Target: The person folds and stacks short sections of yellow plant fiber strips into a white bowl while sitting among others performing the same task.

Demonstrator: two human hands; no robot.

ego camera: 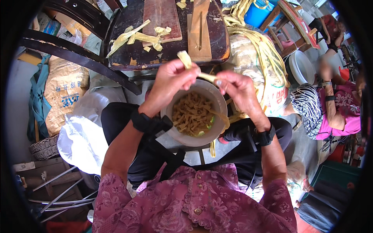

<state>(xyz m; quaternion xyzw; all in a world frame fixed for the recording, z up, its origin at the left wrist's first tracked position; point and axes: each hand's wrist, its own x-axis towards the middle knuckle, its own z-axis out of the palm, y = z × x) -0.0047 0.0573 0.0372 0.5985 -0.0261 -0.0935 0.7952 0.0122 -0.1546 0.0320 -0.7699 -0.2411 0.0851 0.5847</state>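
Note:
My left hand point(177, 76) and my right hand point(236, 87) grip a pale yellow, flat plant-fibre strip point(207, 77) between them, above a round bucket point(194, 142). A broad end of the strip stands up out of my left hand. Many short, folded tan pieces point(191, 113) lie inside the bucket, with some green among them. A yellowish strip point(220, 116) hangs over the bucket's right rim. Beyond my hands, loose pale strips point(128, 38) lie on a dark, worn wooden chair seat point(125, 59), beside a reddish board point(163, 23) and a slotted wooden block point(199, 43).
Long yellow strips point(259, 43) drape over a stuffed sack point(242, 55) at the right. A paper sack point(65, 87) and white plastic bag point(83, 142) are at the left. Other people point(339, 102) sit at the far right, near a white tub point(301, 68).

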